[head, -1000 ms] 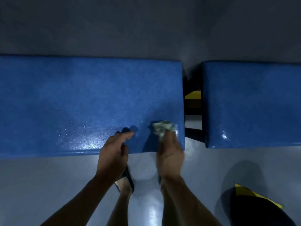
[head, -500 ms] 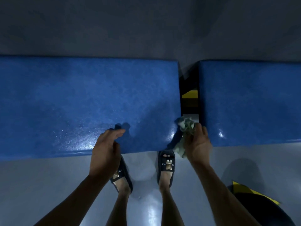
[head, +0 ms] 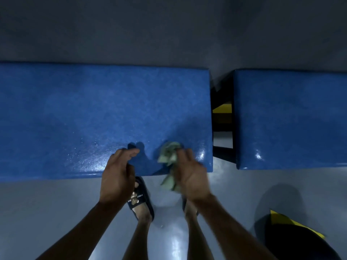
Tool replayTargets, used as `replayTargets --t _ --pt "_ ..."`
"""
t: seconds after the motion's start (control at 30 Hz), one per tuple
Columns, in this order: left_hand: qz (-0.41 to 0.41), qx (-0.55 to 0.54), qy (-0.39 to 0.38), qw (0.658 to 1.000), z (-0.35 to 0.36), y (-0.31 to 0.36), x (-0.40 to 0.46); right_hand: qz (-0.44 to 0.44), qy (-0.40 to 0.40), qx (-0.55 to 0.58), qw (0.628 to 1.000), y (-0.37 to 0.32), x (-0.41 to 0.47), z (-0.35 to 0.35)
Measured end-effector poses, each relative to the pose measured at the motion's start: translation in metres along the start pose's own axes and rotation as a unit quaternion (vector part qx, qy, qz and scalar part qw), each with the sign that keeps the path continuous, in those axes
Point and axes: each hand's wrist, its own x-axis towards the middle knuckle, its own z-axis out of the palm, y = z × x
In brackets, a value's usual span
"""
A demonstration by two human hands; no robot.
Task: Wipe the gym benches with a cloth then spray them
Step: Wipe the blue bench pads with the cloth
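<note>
Two blue padded gym benches lie side by side below me: the left bench (head: 93, 119) fills most of the view, the right bench (head: 291, 119) sits past a narrow gap. My right hand (head: 189, 173) grips a crumpled pale green cloth (head: 169, 158) pressed on the left bench's near right corner, with part of the cloth hanging over the front edge. My left hand (head: 118, 171) rests on the same bench's front edge, fingers curled and holding nothing. No spray bottle is in view.
A black and yellow frame (head: 222, 117) shows in the gap between the benches. A dark object with a yellow edge (head: 293, 239) stands on the grey floor at lower right. My sandalled feet (head: 139, 197) stand close against the bench front.
My right hand swept the cloth right to the gap between the benches, then back left onto the left bench's corner. My left hand stayed on the front edge.
</note>
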Motion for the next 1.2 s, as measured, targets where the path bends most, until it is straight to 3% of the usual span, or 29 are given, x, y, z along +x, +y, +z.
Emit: replayTargets --t 0.17,0.3,0.43,0.5,0.57,0.67,0.77,0.9,1.0,1.1,1.2 --pt "-0.012 -0.015 -0.008 1.000 0.000 0.006 0.006 0.102 0.104 0.008 0.989 0.063 0.013 -0.041" --pt "-0.004 -0.012 -0.009 1.000 -0.002 0.006 0.011 0.196 0.148 0.024 0.969 0.009 0.023 -0.003" --pt "-0.001 -0.010 -0.003 1.000 -0.006 0.000 0.014 -0.007 0.086 0.003 0.996 -0.079 0.027 0.038" --pt "-0.021 -0.012 0.010 1.000 -0.010 -0.004 0.017 -0.091 0.050 -0.015 0.994 -0.082 0.032 0.035" --pt "-0.020 -0.001 0.015 1.000 -0.016 -0.009 0.017 -0.119 0.033 -0.046 0.991 -0.054 0.040 0.017" --pt "-0.014 0.007 0.006 1.000 -0.022 -0.014 0.018 -0.041 0.045 -0.066 0.996 0.017 0.057 -0.022" --pt "-0.009 0.016 0.010 1.000 -0.027 -0.014 0.024 0.124 0.124 -0.061 0.983 0.068 0.068 -0.049" --pt "0.023 0.028 -0.006 0.999 -0.030 -0.021 0.029 0.260 0.192 -0.026 0.946 0.041 0.061 -0.023" --pt "0.042 0.037 -0.026 0.998 -0.033 -0.030 0.032 0.159 0.204 0.009 0.966 -0.020 0.050 0.011" --pt "0.051 0.062 -0.052 0.995 -0.039 -0.035 0.035 -0.051 0.093 -0.048 0.993 -0.075 0.036 0.035" --pt "0.051 0.075 -0.072 0.993 -0.047 -0.037 0.037 -0.182 0.038 -0.100 0.977 -0.058 0.047 0.025"
